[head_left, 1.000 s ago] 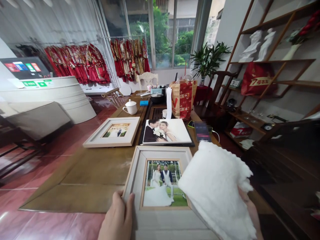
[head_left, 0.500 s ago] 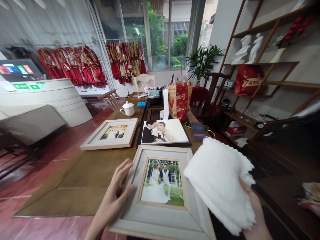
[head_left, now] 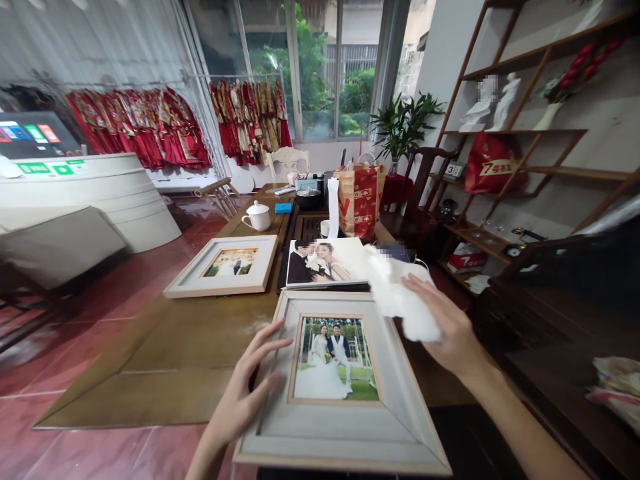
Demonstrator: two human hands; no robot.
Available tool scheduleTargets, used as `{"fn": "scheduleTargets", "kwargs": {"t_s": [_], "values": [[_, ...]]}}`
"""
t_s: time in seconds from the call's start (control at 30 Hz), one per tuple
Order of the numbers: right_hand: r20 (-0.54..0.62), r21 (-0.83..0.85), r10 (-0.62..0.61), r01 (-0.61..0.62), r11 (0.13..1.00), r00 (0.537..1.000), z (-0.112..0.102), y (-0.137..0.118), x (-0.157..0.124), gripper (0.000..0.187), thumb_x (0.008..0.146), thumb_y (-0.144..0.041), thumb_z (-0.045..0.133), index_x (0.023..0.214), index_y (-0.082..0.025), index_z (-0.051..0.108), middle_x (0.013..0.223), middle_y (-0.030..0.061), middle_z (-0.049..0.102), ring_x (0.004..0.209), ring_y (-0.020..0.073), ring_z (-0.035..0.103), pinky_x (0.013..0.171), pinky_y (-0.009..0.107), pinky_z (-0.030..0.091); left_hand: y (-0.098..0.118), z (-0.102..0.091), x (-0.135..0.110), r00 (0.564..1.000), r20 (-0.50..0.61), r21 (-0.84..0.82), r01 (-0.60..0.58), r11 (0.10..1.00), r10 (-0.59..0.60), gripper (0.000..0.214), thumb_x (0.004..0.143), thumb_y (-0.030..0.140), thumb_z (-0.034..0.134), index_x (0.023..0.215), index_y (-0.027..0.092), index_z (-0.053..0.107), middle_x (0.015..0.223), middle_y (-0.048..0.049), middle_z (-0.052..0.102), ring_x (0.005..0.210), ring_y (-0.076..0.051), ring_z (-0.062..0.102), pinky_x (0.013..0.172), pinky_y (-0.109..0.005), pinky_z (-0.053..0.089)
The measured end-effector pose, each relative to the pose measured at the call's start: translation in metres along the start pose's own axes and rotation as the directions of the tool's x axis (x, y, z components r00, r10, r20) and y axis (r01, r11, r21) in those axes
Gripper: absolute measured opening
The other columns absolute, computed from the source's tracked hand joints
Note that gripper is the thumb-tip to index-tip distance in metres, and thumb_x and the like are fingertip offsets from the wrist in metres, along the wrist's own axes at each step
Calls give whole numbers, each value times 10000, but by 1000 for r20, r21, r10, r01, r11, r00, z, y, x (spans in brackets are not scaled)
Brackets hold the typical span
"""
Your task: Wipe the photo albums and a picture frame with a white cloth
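A pale wooden picture frame (head_left: pixel 350 427) with a wedding photo lies at the near end of the long wooden table (head_left: pixel 195 347). My left hand (head_left: pixel 247 390) rests flat on the frame's left border, fingers spread. My right hand (head_left: pixel 447 327) presses a white fluffy cloth (head_left: pixel 400 297) down by the frame's upper right corner. The cloth bunches under the palm and reaches up over the photo print behind.
A second framed photo (head_left: pixel 225 267) and an unframed wedding print (head_left: pixel 323 262) lie farther up the table. Beyond them stand a white lidded cup (head_left: pixel 259 216), a red gift bag (head_left: pixel 361 199) and a tea tray. Shelves (head_left: pixel 525 133) line the right wall; red garments hang at the back.
My right hand has lowered the cloth from a raised, spread hold down to the table by the frame's top right corner. My left hand has slid up the frame's left border.
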State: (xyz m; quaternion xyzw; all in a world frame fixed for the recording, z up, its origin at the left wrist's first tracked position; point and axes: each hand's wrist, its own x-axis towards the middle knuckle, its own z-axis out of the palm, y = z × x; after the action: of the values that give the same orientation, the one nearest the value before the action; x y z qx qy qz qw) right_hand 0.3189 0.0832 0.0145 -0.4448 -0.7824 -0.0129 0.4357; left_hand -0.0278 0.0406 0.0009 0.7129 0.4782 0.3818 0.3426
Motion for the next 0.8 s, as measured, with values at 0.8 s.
{"fn": "scheduleTargets", "kwargs": {"t_s": [0.8], "values": [[573,46,-310,348,936,759,-8,-75,-59,318,789,-83,487,1051,-236,583,1251,11,576,1289,227,347,1115,443,172,-10,14,-2,990,118,51,-82,995,75,393,937,242,313,1291,331,459,1468,22,275,1384,-227,122,1130,-493,82]]}}
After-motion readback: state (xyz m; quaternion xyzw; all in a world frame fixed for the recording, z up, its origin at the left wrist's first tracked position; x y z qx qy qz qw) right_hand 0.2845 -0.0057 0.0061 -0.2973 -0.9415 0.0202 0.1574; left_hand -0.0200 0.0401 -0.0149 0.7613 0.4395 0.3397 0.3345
